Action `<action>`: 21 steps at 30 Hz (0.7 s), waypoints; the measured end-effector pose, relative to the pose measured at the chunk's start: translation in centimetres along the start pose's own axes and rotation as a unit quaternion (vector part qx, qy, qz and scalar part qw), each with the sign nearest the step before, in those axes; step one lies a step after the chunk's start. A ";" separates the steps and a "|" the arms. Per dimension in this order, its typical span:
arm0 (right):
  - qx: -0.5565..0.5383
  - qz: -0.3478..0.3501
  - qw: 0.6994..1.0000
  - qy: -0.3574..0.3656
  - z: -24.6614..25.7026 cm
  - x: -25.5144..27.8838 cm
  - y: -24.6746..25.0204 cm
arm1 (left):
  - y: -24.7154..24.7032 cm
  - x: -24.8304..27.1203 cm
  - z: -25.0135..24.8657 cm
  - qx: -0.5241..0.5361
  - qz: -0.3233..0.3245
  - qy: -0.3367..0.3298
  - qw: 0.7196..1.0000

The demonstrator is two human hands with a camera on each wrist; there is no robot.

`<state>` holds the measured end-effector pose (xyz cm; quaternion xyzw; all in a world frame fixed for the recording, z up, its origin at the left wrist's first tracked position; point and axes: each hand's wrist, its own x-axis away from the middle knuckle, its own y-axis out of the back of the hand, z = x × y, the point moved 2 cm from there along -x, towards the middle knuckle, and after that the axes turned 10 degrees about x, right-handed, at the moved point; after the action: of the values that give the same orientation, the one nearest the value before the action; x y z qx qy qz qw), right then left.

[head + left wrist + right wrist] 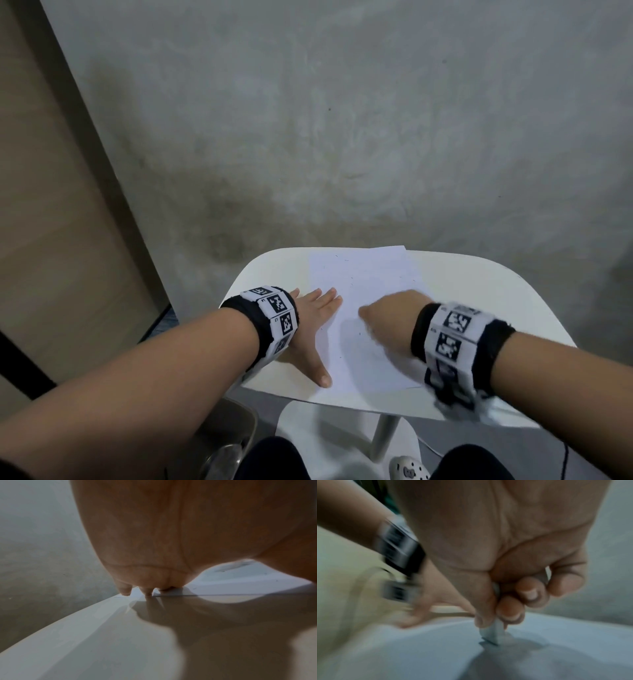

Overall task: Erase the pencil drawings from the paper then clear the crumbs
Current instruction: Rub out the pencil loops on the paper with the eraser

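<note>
A white sheet of paper (370,284) lies on a small white table (479,294). Faint pencil marks and dark crumbs dot the sheet. My left hand (315,329) lies flat with straight fingers on the paper's left edge, holding it down; in the left wrist view its fingertips (147,592) touch the surface. My right hand (394,318) is blurred over the middle of the sheet. In the right wrist view, thumb and fingers pinch a white eraser (493,632) whose dark tip presses on the paper (402,655).
The table's near edge (342,404) runs just below the paper, with its white leg (383,435) beneath. A grey concrete floor (342,120) lies beyond. A tan panel (51,205) stands at the left, and a grey bin (226,438) sits under my left arm.
</note>
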<state>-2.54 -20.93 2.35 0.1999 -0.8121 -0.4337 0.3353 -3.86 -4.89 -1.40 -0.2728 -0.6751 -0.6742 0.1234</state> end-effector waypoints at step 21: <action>-0.124 0.055 0.990 -0.030 -2.0 0.4 -0.9 | 0.4 0.3 -0.1 0.002 0.007 -0.001 1.000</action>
<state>-1.37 -22.79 2.48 0.0992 -0.7716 -0.5175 0.3563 -3.87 -5.00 -0.91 -0.2782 -0.6750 -0.6713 0.1278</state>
